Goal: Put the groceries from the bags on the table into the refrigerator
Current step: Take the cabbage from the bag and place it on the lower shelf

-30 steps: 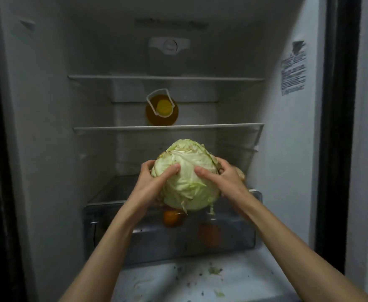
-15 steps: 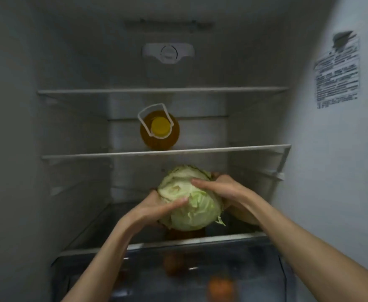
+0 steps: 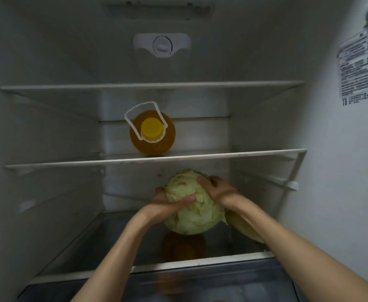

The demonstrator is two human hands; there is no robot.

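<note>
Change since earlier frames: the cabbage [image 3: 193,205] has travelled from in front of the drawer, where it was held a second ago, into the refrigerator's lowest shelf bay; the view has closed in on the interior with it.

Left hand [image 3: 167,203]: cupped against the cabbage's left side, thumb laid across its near face, fingers wrapped round the far side and mostly hidden.

Right hand [image 3: 217,188]: curled over the cabbage's upper right, fingers pressed into the leaves.

Cabbage position: between the two hands, under the middle shelf [image 3: 154,159] and above the glass shelf [image 3: 104,234] that covers the drawer; whether it touches the glass I cannot tell, since its underside is in shadow.

Task progress: the cabbage is inside the compartment but not yet released, so this item looks nearly placed. The bags and table are out of view, so what remains to be carried over cannot be judged here.

Top shelf [image 3: 152,85]: nothing shows on it.

Middle shelf contents: one bottle of amber liquid [image 3: 152,132] with a yellow cap and white carry handle, lying with its cap towards the camera, centred and far back.

Lowest bay contents: a pale rounded item [image 3: 242,227] just right of the cabbage, partly behind the right forearm; too hidden to name.

Drawer [image 3: 200,284] contents: orange round shapes [image 3: 183,247] seen dimly through the glass beneath the cabbage, probably fruit; their count is unclear.

Right wall: a printed label [image 3: 363,68] on the liner.
</note>
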